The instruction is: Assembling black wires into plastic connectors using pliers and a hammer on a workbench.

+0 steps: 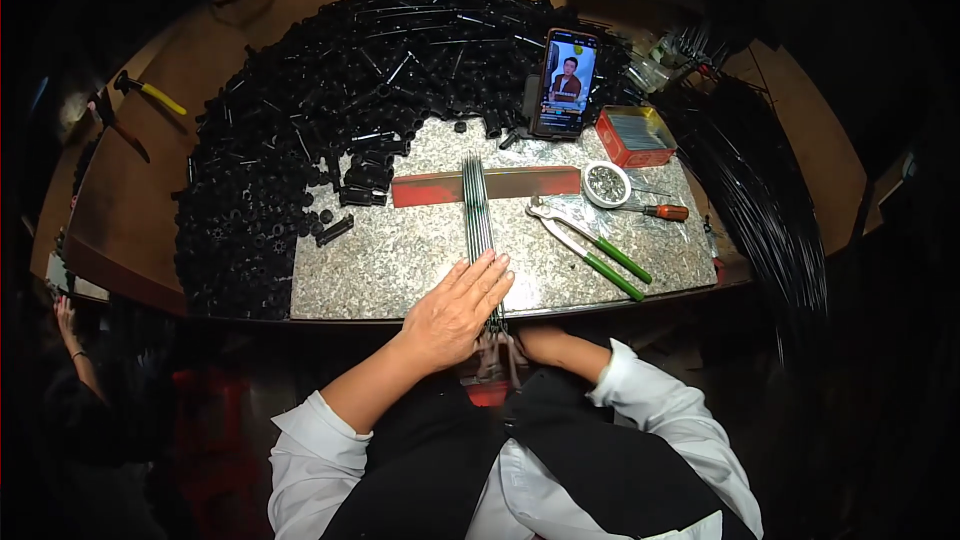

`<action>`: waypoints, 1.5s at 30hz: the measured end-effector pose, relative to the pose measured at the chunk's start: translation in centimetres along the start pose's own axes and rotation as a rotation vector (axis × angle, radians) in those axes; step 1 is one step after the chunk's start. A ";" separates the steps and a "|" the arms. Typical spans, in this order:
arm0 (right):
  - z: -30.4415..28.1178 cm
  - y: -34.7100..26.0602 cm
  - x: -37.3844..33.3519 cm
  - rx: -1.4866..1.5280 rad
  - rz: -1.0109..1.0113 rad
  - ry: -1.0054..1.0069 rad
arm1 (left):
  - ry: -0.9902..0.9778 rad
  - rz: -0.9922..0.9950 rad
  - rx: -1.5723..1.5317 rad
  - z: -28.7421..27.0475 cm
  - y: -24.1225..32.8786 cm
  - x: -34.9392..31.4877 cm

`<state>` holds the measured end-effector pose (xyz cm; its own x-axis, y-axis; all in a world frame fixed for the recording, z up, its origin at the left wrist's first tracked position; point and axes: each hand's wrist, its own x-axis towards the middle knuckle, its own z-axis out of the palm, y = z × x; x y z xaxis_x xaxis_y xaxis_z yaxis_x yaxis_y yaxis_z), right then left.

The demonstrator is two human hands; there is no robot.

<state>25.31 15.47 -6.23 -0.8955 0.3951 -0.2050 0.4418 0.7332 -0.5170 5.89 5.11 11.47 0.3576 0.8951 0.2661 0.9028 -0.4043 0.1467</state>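
A row of thin metal rods (476,210) lies side by side across a speckled stone slab (350,270), pointing away from me. My left hand (455,312) rests flat over the near part of the rods, its fingers stretched out and close together. Under the rods runs a long, flat red and dark bar (425,191). At the slab's near edge, my right hand (545,345) is beside the rods' near ends; its fingers are hidden or blurred. Pliers with green handles (595,250) lie to the right.
A big heap of black plastic parts (330,90) fills the left and back. Behind the slab's right side stand a phone (568,85), a red tin (636,137) and a white dish (606,184) by a screwdriver (665,211). Long black rods (765,210) hang over the right edge. A hammer (150,93) lies far left.
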 end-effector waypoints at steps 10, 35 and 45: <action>-17.5 -10.5 -7.5 0.344 -0.172 -0.085 | 0.106 0.101 -0.004 0.2 -0.8 -0.6; -13.7 -12.9 -4.8 0.135 -0.418 0.482 | 0.121 0.011 0.056 0.5 -0.3 -0.8; -13.9 -12.4 -4.8 0.107 -0.373 0.441 | -0.016 -0.028 0.047 0.0 0.0 0.2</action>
<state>24.89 12.21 12.74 -0.8720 0.3310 0.3607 0.0723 0.8158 -0.5737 5.96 5.29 11.54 0.3355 0.9089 0.2475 0.9226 -0.3702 0.1087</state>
